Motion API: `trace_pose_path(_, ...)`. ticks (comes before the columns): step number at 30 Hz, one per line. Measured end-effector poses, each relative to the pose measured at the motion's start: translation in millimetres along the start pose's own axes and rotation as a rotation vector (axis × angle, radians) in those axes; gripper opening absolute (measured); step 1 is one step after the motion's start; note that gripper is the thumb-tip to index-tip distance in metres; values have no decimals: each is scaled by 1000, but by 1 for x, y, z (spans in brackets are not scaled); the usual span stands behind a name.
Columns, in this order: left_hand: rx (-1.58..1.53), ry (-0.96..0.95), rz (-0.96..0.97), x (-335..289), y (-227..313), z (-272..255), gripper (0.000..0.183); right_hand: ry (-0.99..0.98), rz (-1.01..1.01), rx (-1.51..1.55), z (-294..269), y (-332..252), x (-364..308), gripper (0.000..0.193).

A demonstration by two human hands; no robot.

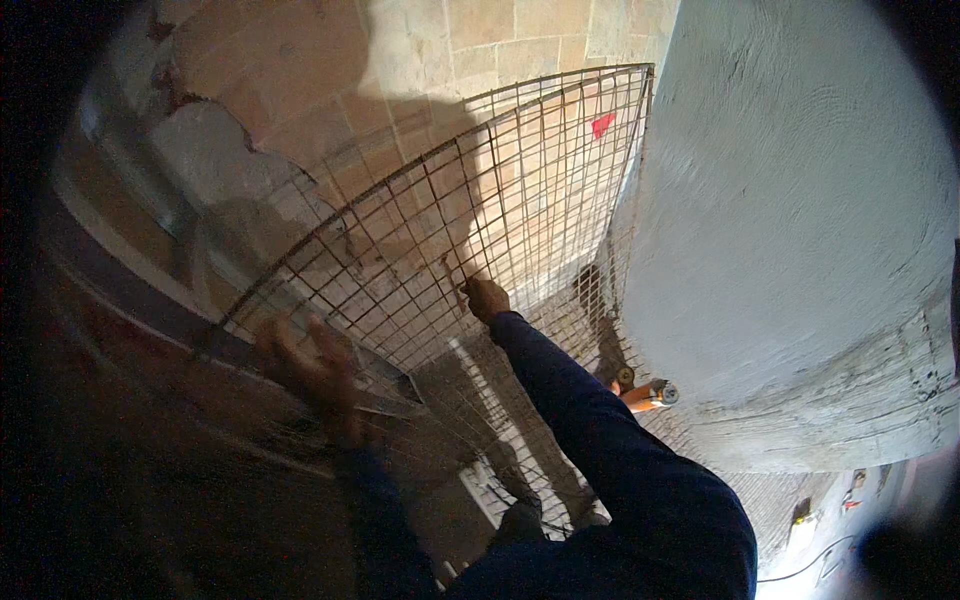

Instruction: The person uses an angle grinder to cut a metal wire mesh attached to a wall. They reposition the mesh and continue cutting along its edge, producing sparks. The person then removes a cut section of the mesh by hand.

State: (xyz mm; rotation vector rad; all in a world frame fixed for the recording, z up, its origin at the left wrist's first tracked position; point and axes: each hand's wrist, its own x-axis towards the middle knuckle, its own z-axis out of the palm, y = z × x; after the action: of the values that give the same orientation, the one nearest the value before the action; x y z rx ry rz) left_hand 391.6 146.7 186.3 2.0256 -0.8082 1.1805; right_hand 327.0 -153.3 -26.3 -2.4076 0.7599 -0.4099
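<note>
A large panel of rusty wire mesh [400, 215] stands tilted in front of me, curving from the lower left to the upper right. My right hand [485, 298] is closed around the mesh wires near its middle, with the arm stretched forward. Dim and blurred, my left hand [310, 365] is beside the mesh's lower left edge, fingers apart and nothing visible in it. Whether it touches the wires I cannot tell. A small red piece [602, 125] shows at the mesh's upper right part.
Behind the mesh rises a block wall [530, 40] with broken plaster at its left. A grey plastered surface [800, 200] fills the right side. An orange power tool [650, 395] lies by its base. Cable [815, 565] and small items are at the lower right.
</note>
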Motion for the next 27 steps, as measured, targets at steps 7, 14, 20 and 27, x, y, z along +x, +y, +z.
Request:
trace_pose_path(7, 95, -161, 155, 99, -50, -6, 39, 33, -85, -96, 14, 11, -14, 27)
trace_pose_path(14, 233, -194, 198, 83, -64, 18, 38, 119, -349, 79, -34, 35, -98, 29)
trace_pose_path(20, 436, -339, 321, 73, -102, 29, 35, 17, -343, -60, -111, 17, -172, 38)
trace_pose_path(27, 580, -367, 406, 75, -128, 19, 36, 98, -452, 166, -251, -18, -237, 23)
